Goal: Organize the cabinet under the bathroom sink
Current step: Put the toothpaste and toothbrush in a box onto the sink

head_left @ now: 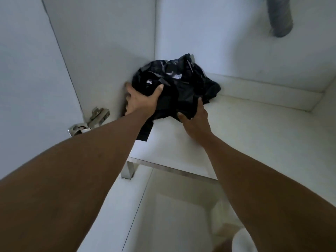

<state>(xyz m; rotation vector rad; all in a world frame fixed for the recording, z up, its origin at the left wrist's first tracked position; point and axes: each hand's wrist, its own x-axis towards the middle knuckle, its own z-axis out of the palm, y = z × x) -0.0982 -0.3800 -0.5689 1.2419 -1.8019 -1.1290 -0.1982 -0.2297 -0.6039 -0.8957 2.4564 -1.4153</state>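
A crumpled bundle of black plastic bags (180, 82) lies in the back left corner of the white cabinet floor (254, 128). My left hand (141, 100) grips the bundle's left side, thumb on top and fingers behind it against the cabinet's side wall. My right hand (194, 120) holds the bundle's front right edge, with thumb and fingers pinching the plastic. A strip of black plastic hangs down between my two wrists.
A grey drain pipe (280, 19) comes down at the upper right. A metal door hinge (89, 122) sits on the left wall beside my left forearm. A metal cabinet leg (130, 169) stands on the tiled floor below. A white round object (243, 240) shows at the bottom edge.
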